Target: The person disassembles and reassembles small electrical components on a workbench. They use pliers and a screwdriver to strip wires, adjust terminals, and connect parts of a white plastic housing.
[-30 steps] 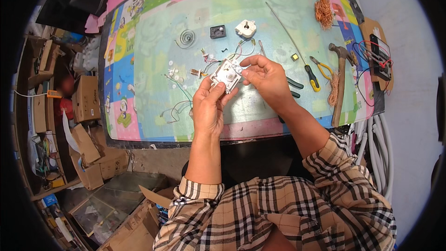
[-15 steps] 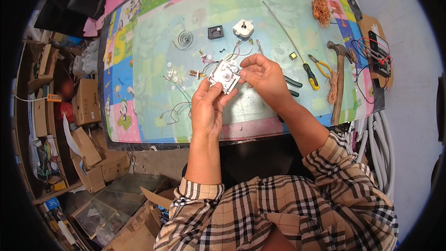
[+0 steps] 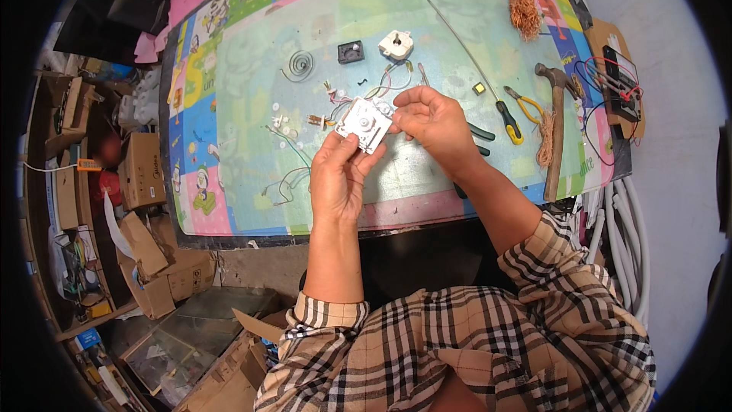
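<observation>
My left hand (image 3: 339, 175) grips a square white plastic gear housing (image 3: 358, 136) by its near edge, thumb on top. A round hub with small gears shows on its upper face. At the housing's right edge, my right hand (image 3: 433, 123) is closed in a pinch, fingertips touching or very close to it. Whatever lies between those fingertips is hidden. Just beyond the hands are a white timer unit (image 3: 396, 45) with a dark shaft, wires running near it, a black square plastic case (image 3: 351, 52) and a flat coil spring (image 3: 298, 65).
Small white gears (image 3: 280, 122) and loose wires (image 3: 286, 183) lie left of my hands. To the right are dark-handled pliers (image 3: 480, 133), a long screwdriver (image 3: 509, 122), yellow-handled pliers (image 3: 524, 101), a hammer (image 3: 556, 137) and copper wire (image 3: 524, 12). A multimeter (image 3: 621, 84) sits at the right edge.
The white housing has tilted slightly in my left hand, showing more of its flat face. My right hand stays pinched at its edge. The whole view has shifted a little.
</observation>
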A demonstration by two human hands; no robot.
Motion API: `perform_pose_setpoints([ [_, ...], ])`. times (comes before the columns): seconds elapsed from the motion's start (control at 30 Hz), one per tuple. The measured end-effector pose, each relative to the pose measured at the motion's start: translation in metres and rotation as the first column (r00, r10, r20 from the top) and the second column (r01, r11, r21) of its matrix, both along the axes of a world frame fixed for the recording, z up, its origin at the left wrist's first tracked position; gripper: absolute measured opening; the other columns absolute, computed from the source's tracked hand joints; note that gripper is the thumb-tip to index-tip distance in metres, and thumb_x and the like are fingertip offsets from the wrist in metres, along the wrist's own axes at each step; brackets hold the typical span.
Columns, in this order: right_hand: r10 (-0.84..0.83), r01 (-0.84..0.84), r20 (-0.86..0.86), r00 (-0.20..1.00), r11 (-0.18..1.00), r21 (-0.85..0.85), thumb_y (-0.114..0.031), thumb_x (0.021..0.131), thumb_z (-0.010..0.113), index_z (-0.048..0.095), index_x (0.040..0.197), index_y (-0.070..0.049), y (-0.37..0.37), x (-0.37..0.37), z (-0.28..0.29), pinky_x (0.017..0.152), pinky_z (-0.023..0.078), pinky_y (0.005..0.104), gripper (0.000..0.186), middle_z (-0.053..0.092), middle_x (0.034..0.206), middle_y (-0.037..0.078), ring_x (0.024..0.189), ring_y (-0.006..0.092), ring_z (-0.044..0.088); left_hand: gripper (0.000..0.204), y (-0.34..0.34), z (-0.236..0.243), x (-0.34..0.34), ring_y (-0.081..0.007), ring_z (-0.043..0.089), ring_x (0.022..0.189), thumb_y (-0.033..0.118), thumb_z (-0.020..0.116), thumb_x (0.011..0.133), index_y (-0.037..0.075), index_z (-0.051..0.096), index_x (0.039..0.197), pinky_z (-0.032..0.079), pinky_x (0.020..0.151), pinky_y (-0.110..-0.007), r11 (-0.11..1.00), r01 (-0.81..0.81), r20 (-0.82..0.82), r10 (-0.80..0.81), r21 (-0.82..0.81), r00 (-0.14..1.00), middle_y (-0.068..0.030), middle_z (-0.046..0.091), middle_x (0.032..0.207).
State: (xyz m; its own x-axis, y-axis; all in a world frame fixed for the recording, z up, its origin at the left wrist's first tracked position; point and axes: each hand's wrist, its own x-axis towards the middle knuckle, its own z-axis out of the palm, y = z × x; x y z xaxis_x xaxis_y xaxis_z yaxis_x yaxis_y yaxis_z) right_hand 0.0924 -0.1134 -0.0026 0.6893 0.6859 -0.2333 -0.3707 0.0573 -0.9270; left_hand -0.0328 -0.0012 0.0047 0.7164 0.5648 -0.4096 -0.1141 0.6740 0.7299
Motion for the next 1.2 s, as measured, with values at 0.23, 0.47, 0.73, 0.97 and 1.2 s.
perform_pose_setpoints([
  [0.23, 0.032, -0.031, -0.053, 0.998, 0.999, 0.009, -0.007, 0.084, 0.061, 0.059, 0.109, 0.004, -0.001, 0.003, 0.001, 0.069, 0.045, 0.0239, 0.027, 0.066, 0.09, 0.007, 0.08, 0.0109, 0.062, 0.028, 0.0, 0.002, 0.001, -0.0253, 0.066, 0.097, 0.005, 0.049, 0.094, -0.009, 0.048, 0.117, 0.059, 0.083, -0.038, 1.0, -0.003, 0.011, 0.003, -0.003, 1.0, -0.0186, 0.06, 0.111],
  [0.47, 0.057, -0.053, 0.214, 0.975, 0.998, -0.022, -0.004, 0.083, 0.063, 0.061, 0.102, 0.002, 0.0, -0.009, 0.006, 0.066, 0.048, 0.0231, 0.02, 0.065, 0.084, 0.006, 0.074, 0.0097, 0.062, 0.031, 0.005, -0.004, 0.001, -0.0332, 0.062, 0.105, 0.012, 0.047, 0.097, -0.006, 0.045, 0.121, 0.056, 0.088, -0.045, 0.965, -0.18, 0.044, 0.192, -0.19, 0.98, -0.0209, 0.059, 0.115],
  [0.73, 0.001, 0.035, 0.838, 0.546, 0.999, -0.024, 0.001, 0.078, 0.067, 0.056, 0.098, -0.001, 0.004, -0.024, -0.002, 0.063, 0.051, 0.0297, 0.023, 0.064, 0.081, 0.008, 0.07, 0.0183, 0.065, 0.029, 0.012, -0.002, -0.002, -0.0335, 0.063, 0.104, 0.017, 0.045, 0.098, -0.002, 0.048, 0.121, 0.058, 0.076, -0.041, 0.94, -0.163, 0.218, 0.234, -0.299, 0.948, -0.0188, 0.06, 0.116],
  [0.97, -0.042, 0.007, 0.983, 0.18, 0.999, 0.041, 0.003, 0.076, 0.064, 0.054, 0.098, -0.005, 0.0, -0.026, 0.001, 0.064, 0.05, 0.0332, 0.025, 0.06, 0.08, 0.007, 0.07, 0.0256, 0.062, 0.034, 0.013, -0.002, -0.008, -0.0225, 0.056, 0.069, 0.02, 0.039, 0.099, -0.002, 0.049, 0.123, 0.047, 0.058, -0.032, 0.958, -0.111, 0.309, 0.194, -0.266, 0.931, -0.0242, 0.061, 0.115],
  [1.2, -0.139, -0.089, 0.973, 0.182, 0.984, 0.157, 0.005, 0.071, 0.063, 0.056, 0.1, -0.005, -0.002, -0.03, -0.002, 0.067, 0.051, 0.0354, 0.032, 0.061, 0.086, 0.008, 0.076, 0.0279, 0.063, 0.031, 0.008, 0.006, -0.009, -0.0154, 0.038, 0.048, 0.024, 0.038, 0.098, 0.004, 0.052, 0.118, 0.031, 0.045, -0.029, 0.96, -0.173, 0.282, 0.232, -0.221, 0.931, -0.0131, 0.064, 0.1],
])
